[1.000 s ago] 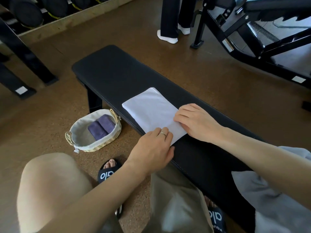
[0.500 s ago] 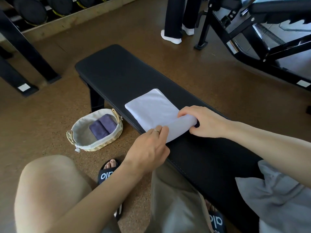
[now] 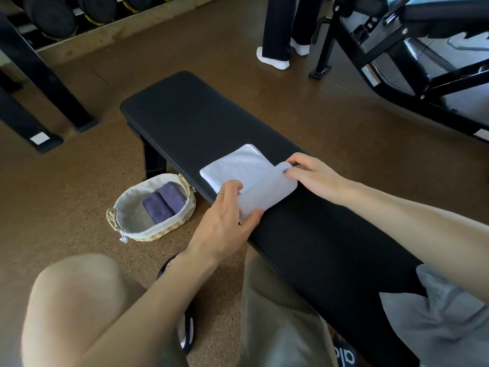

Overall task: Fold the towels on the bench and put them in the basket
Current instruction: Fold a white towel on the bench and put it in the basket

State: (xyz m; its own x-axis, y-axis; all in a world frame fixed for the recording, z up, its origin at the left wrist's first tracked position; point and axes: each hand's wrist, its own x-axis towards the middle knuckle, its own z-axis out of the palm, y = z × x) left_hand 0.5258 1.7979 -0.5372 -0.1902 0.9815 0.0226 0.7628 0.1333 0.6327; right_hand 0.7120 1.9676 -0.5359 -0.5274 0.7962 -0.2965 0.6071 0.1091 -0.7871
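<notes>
A white towel lies folded on the black bench, its near end rolled up off the padding. My left hand grips the roll's near corner at the bench's front edge. My right hand pinches the roll's far corner. A woven basket with a grey liner stands on the floor left of the bench and holds two rolled purple towels. A crumpled grey towel lies on the bench's near right end.
My knees and sandalled feet sit between bench and basket. Another person's legs stand beyond the bench. A black gym machine fills the upper right, and a weight rack the upper left.
Both hands lifted the towel's near end off the bench and rolled it away from me, over the flat part. The roll has grown thicker since the earlier frames.
</notes>
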